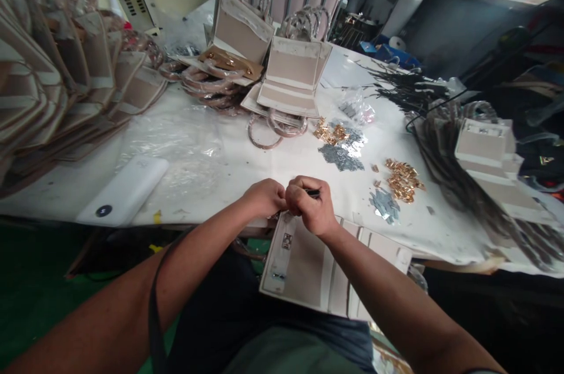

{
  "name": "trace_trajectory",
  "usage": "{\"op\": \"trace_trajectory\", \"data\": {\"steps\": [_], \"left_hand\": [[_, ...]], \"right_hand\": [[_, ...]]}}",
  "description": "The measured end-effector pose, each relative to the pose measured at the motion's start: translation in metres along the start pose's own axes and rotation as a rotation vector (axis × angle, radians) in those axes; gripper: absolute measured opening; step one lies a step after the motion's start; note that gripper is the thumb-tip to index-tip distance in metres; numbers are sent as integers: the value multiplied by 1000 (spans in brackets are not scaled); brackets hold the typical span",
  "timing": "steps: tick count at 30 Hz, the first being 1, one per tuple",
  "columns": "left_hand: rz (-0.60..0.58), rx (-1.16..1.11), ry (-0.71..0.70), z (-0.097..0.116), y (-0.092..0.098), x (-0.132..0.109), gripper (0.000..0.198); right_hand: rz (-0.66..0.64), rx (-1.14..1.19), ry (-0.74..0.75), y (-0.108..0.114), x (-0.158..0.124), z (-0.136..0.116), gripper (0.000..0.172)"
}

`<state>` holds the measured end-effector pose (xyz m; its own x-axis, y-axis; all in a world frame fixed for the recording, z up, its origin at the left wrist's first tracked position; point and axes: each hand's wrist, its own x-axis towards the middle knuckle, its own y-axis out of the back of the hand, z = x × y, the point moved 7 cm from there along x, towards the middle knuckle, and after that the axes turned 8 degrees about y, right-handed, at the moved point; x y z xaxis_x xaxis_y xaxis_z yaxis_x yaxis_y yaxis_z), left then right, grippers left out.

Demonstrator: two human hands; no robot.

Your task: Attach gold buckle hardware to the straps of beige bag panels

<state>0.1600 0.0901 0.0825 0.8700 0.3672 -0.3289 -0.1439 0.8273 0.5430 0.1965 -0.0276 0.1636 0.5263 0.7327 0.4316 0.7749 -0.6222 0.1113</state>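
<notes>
A beige bag panel [304,268] lies at the table's front edge, partly over the lap, with small metal pieces fixed along its left side. At its upper left corner my left hand [265,198] is closed, its fingertips pinched on something too small to make out. Touching it on the right, my right hand [311,204] is wrapped round a dark-handled tool [312,192], whose working end is hidden by the fingers.
Gold metal pieces [403,180] and grey metal plates [341,157] lie in piles beyond the hands. A white power bank [126,192] rests at left. Stacked bag panels [293,68] stand behind, with more at far left and right.
</notes>
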Motion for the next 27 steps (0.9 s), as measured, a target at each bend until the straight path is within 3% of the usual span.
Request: {"op": "trace_trajectory", "data": {"steps": [3, 7, 12, 16, 21, 24, 27], "left_hand": [[7, 40, 24, -1, -1, -6, 20], [18, 16, 68, -3, -3, -8, 12], [1, -11, 60, -2, -4, -8, 16], [2, -32, 79, -4, -5, -7, 14], [-8, -53, 81, -4, -5, -5, 17], [-8, -60, 103, -5, -5, -5, 14], [-3, -63, 94, -4, -4, -5, 14]], "right_hand": [[62, 109, -18, 7, -1, 1, 41], [133, 289, 122, 13, -3, -6, 43], [112, 181, 42, 12, -4, 4, 42], [161, 263, 76, 17, 1, 2, 46], [173, 190, -37, 18, 3, 13, 42], [214, 291, 50, 22, 2, 4, 42], [182, 217, 67, 20, -2, 2, 39]]}}
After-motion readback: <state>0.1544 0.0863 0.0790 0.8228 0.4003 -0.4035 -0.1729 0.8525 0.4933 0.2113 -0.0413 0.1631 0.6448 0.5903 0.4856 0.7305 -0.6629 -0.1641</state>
